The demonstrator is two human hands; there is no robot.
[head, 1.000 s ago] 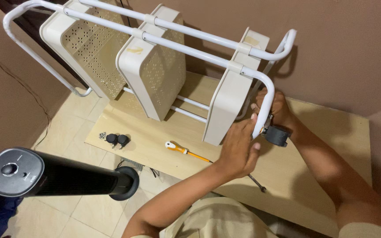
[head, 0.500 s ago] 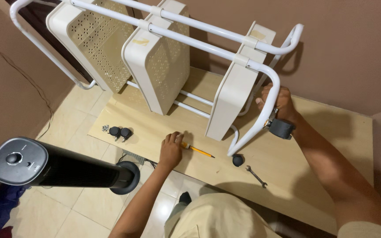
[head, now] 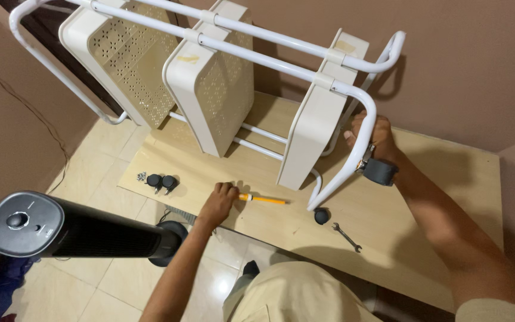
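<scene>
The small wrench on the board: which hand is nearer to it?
Right. The right hand grips the white frame tube above the wrench. The left hand is farther away, at the yellow screwdriver, on the wrench's other side.

3 cream trays [head: 213, 89], 3 black casters [head: 161, 181], 1 screwdriver [head: 262, 199], 1 wrench [head: 347, 237], 1 tower fan [head: 67, 226].

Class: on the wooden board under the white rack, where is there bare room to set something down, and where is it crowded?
Bare board lies right of the wrench, beyond the right hand. Another clear strip runs between the two casters and the left hand. It is crowded around the screwdriver, loose caster, wrench and rack leg.
</scene>
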